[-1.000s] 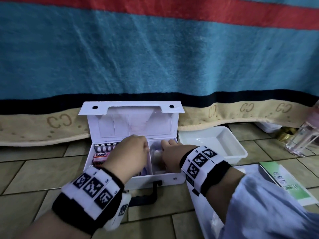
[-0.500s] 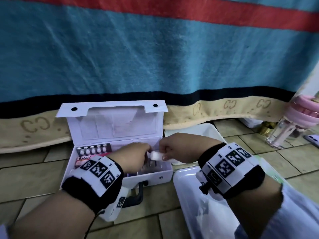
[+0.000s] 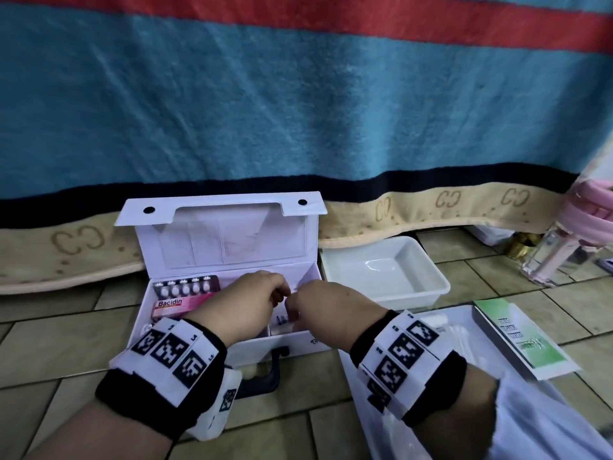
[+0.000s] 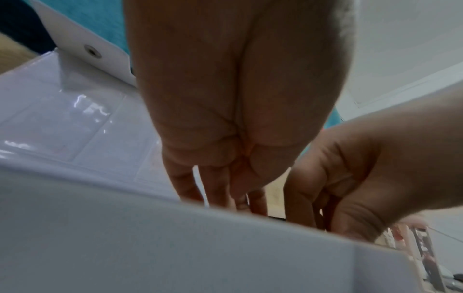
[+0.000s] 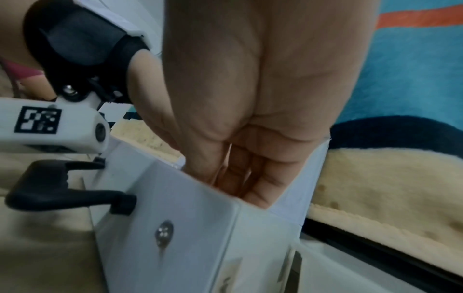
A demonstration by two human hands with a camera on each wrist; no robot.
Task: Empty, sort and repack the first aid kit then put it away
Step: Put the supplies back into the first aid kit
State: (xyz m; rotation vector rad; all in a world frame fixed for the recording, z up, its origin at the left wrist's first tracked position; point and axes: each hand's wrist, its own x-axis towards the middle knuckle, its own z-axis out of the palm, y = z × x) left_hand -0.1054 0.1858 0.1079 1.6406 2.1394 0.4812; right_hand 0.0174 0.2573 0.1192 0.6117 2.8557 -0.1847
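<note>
The white first aid box (image 3: 232, 343) stands open on the tiled floor, lid (image 3: 229, 237) upright. A blister pack (image 3: 185, 287) and a pink Bacidin carton (image 3: 172, 307) lie in its left compartment. My left hand (image 3: 278, 293) and right hand (image 3: 292, 303) meet over the right compartment, fingers pointing down into it. In the left wrist view the box's front wall (image 4: 175, 247) hides the tips of my left hand (image 4: 225, 194). In the right wrist view my right hand (image 5: 240, 184) dips behind the box wall (image 5: 190, 228). Whatever they hold is hidden.
An empty white tray (image 3: 431, 280) sits right of the box by the blanket's hem. A second white tray (image 3: 464, 313) lies at front right under my right forearm, a green leaflet (image 3: 520, 336) beside it. A pink-capped clear bottle (image 3: 557, 254) stands far right. The box's black handle (image 5: 50, 188) faces me.
Both hands have gone down into the right compartment. The small white item pinched between them half a second ago no longer shows.
</note>
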